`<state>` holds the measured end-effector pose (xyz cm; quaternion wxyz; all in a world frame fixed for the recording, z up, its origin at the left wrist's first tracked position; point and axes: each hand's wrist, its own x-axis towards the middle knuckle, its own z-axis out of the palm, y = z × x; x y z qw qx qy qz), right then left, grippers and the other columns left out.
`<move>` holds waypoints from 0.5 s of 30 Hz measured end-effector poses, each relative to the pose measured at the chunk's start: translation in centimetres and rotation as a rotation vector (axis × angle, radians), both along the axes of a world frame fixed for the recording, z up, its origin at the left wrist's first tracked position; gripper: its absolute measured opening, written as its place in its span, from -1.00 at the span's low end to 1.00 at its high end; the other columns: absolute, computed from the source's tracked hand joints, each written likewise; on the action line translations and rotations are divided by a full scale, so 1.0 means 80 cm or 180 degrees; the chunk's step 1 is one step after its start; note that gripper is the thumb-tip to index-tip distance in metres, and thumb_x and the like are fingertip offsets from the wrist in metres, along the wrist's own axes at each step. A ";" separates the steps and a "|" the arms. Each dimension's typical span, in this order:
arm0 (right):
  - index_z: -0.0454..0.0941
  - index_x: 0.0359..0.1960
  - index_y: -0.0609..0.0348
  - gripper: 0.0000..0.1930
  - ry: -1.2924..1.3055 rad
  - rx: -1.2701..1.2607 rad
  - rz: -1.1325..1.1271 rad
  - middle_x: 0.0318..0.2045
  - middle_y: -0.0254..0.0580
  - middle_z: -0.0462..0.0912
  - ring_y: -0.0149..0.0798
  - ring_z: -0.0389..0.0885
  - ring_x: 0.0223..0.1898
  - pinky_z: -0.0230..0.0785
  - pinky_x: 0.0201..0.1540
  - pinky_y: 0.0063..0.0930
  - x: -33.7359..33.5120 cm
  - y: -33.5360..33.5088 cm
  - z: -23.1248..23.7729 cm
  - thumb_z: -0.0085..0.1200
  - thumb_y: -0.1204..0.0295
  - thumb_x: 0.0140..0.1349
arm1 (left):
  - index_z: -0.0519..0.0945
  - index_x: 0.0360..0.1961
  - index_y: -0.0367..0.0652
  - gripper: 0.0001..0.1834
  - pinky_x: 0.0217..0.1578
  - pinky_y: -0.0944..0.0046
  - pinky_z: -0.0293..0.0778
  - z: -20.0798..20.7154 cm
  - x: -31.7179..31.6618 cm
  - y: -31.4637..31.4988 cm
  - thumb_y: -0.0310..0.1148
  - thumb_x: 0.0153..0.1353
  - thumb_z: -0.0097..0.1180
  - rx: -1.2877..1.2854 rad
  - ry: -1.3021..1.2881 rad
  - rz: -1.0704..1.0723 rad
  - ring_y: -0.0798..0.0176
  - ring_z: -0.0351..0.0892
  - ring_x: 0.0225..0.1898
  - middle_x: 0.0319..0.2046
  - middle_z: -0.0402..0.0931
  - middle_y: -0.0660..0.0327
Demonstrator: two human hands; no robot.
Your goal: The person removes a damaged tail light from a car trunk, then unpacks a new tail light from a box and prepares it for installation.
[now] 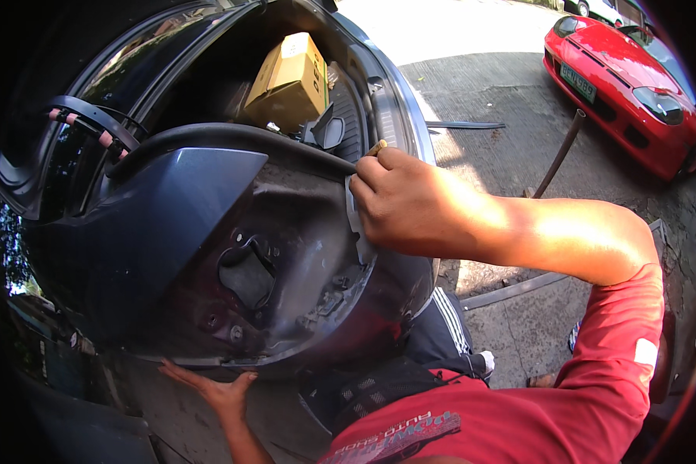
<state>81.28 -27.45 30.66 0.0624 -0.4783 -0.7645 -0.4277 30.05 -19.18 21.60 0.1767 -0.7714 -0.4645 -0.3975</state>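
My right hand (394,203) is closed at the edge of the tail-light recess (301,255) on a dark car's rear corner. Out of the top of the fist pokes the tan end of a stick-like piece (377,147); the fingers hide the rest. Below the corner panel (174,224), my left hand (220,393) is open, thumb and fingers spread, touching or nearly touching the panel's lower edge. Bare, scuffed metal and an oval hole (246,272) show inside the recess.
The car's boot stands open, with a cardboard box (290,81) and a dark plastic part (325,130) inside. Upright on the right is a rusty metal pole (561,153). Beyond it, a red car (626,85) is parked on the concrete. A dark strip (464,124) lies on the ground.
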 end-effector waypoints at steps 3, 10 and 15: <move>0.78 -0.49 0.10 -0.88 -0.0084 -0.0023 0.0051 -0.36 -0.29 0.70 -0.18 0.67 -0.17 0.49 -0.20 -0.33 -0.001 0.000 0.006 0.29 0.35 0.01 | -0.38 0.74 -0.12 0.97 0.62 -0.48 -0.33 -0.002 0.000 0.001 0.62 -0.49 0.57 0.0006 0.0014 -0.0003 -0.37 -0.53 0.73 0.73 -0.37 -0.20; 0.81 -0.17 0.17 -0.82 0.1189 -0.1613 -0.0317 -0.18 -0.14 0.83 -0.04 0.81 -0.08 0.66 -0.08 -0.17 0.039 0.054 0.031 0.28 0.42 0.24 | -0.34 0.74 -0.16 0.98 0.62 -0.46 -0.32 0.011 0.001 -0.012 0.59 -0.54 0.61 -0.0054 -0.0038 0.0084 -0.37 -0.52 0.73 0.72 -0.37 -0.22; 0.83 -0.19 0.20 -0.84 0.2847 -0.2397 0.0350 -0.28 -0.14 0.87 -0.10 0.81 -0.28 0.62 -0.13 -0.21 0.097 0.069 0.018 0.37 0.41 0.26 | -0.31 0.74 -0.17 0.97 0.62 -0.44 -0.31 0.004 0.013 -0.001 0.58 -0.55 0.62 -0.0063 -0.0155 -0.0039 -0.37 -0.52 0.73 0.72 -0.37 -0.25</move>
